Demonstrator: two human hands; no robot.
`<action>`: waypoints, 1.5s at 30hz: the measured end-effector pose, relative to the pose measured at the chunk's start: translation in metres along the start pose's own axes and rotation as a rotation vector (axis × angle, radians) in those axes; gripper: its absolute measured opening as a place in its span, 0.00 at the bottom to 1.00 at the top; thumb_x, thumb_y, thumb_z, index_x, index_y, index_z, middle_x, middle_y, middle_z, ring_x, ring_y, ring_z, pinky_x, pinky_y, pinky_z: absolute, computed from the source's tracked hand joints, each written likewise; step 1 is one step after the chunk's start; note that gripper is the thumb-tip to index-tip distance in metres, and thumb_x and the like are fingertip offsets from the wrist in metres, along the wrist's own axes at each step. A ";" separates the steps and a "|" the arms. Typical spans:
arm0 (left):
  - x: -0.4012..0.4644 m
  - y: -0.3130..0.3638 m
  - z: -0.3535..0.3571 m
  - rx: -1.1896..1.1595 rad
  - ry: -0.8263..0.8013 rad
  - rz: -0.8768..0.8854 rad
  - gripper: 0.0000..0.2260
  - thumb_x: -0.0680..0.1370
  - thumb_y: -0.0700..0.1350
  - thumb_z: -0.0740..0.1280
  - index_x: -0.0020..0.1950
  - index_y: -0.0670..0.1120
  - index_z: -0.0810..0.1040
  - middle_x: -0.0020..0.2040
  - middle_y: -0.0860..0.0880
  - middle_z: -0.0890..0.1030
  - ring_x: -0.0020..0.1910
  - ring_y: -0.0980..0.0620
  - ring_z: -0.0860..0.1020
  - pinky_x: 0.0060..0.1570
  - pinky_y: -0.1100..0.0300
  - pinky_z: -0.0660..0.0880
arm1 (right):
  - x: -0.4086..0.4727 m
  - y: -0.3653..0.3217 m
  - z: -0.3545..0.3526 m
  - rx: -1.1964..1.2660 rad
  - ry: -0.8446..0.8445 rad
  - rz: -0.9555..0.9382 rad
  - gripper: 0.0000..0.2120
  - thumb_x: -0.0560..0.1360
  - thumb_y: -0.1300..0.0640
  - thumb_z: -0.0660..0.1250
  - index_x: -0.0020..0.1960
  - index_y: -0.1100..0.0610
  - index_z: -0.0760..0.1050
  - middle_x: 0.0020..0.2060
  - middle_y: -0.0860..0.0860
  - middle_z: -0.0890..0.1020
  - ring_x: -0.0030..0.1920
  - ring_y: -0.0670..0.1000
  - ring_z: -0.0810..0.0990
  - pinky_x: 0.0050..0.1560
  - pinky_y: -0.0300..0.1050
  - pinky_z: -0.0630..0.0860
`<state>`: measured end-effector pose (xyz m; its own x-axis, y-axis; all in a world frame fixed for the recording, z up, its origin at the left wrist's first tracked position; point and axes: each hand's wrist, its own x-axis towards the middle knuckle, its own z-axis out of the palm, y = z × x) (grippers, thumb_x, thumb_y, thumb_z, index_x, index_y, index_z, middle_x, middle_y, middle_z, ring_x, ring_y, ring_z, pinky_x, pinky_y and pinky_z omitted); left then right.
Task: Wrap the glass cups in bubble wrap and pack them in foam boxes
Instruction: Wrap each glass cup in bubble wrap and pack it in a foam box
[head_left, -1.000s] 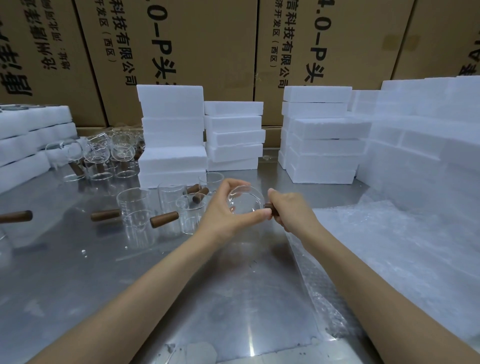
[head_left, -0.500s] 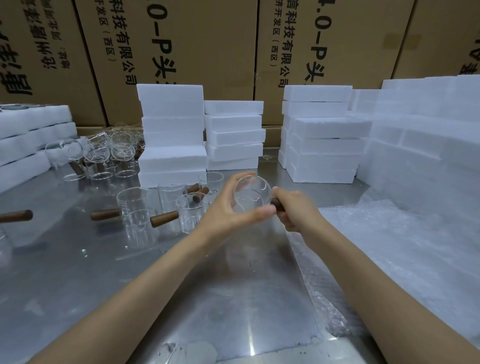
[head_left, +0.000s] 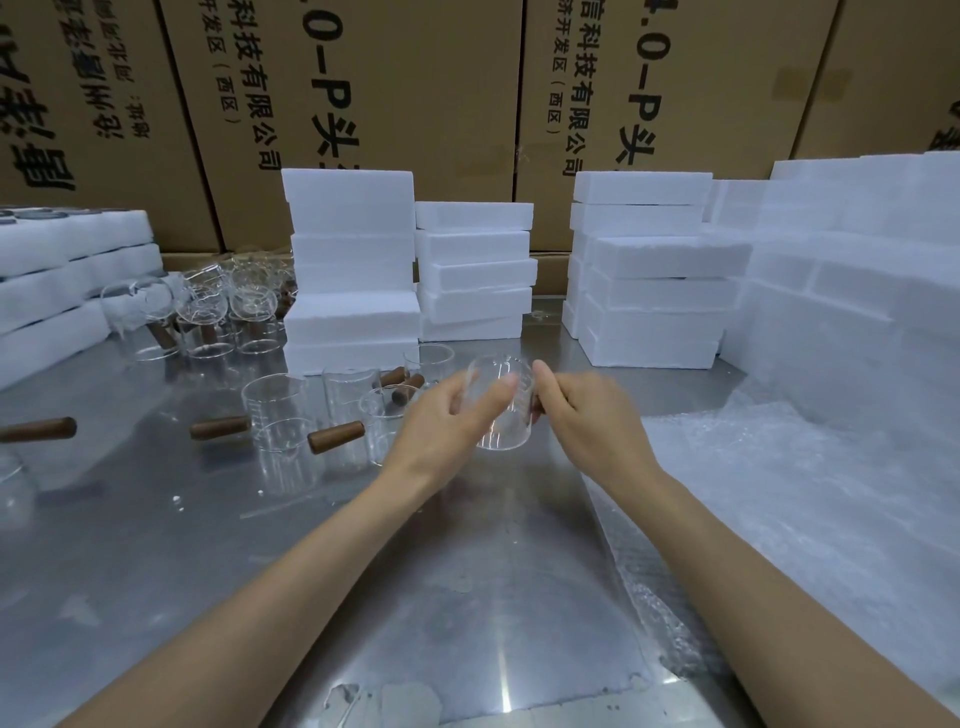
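Both hands meet over the middle of the steel surface (head_left: 156, 545), holding one clear glass cup (head_left: 501, 410) up off it. The left hand (head_left: 447, 421) has its fingers and thumb wrapped round the cup's left wall, a close grip on the glass. The right hand (head_left: 587, 421) is curled at the cup's right side, where a bit of dark wooden handle shows under its fingers; its grip is closed on that handle. The cup looks tilted, with its open rim facing down toward the person.

Just left of the hands stand more glass cups with wooden handles (head_left: 335, 436), some upright on the surface, their handles pointing left. Farther back on the left is a tight cluster of cups (head_left: 223, 312), several stacked or lying over. A sheet of bubble wrap (head_left: 779, 493) is spread on the right side of the surface, its near edge running below the right forearm.

White foam boxes (head_left: 353, 270) are stacked in piles along the back, with more foam at the far left and a big block of it on the right. Behind them stand printed cardboard cartons (head_left: 389, 78).
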<state>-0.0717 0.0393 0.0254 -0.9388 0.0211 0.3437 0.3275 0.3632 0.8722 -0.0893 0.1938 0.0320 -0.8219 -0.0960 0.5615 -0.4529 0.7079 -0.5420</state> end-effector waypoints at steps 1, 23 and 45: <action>-0.001 0.002 0.000 0.016 -0.011 0.021 0.28 0.65 0.74 0.58 0.51 0.56 0.80 0.43 0.58 0.82 0.45 0.58 0.82 0.43 0.59 0.74 | 0.000 0.001 0.001 -0.002 -0.003 0.013 0.27 0.80 0.46 0.52 0.27 0.52 0.76 0.22 0.37 0.76 0.29 0.40 0.74 0.31 0.37 0.64; -0.009 0.019 0.012 -0.362 0.253 0.065 0.12 0.70 0.62 0.66 0.42 0.56 0.81 0.40 0.64 0.82 0.42 0.67 0.79 0.45 0.69 0.75 | -0.002 -0.004 0.006 0.195 -0.114 0.285 0.32 0.79 0.50 0.51 0.17 0.51 0.71 0.16 0.45 0.72 0.22 0.44 0.69 0.30 0.40 0.65; 0.003 0.016 -0.018 -0.315 -0.237 0.104 0.25 0.62 0.52 0.79 0.58 0.62 0.80 0.59 0.59 0.81 0.61 0.59 0.78 0.58 0.62 0.75 | 0.004 0.002 -0.022 0.514 -0.472 0.564 0.20 0.74 0.50 0.54 0.25 0.53 0.67 0.21 0.47 0.60 0.22 0.46 0.54 0.19 0.36 0.52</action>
<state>-0.0677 0.0287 0.0469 -0.8855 0.2698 0.3784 0.4042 0.0456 0.9135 -0.0860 0.2100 0.0467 -0.9741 -0.1868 -0.1274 0.0558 0.3475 -0.9360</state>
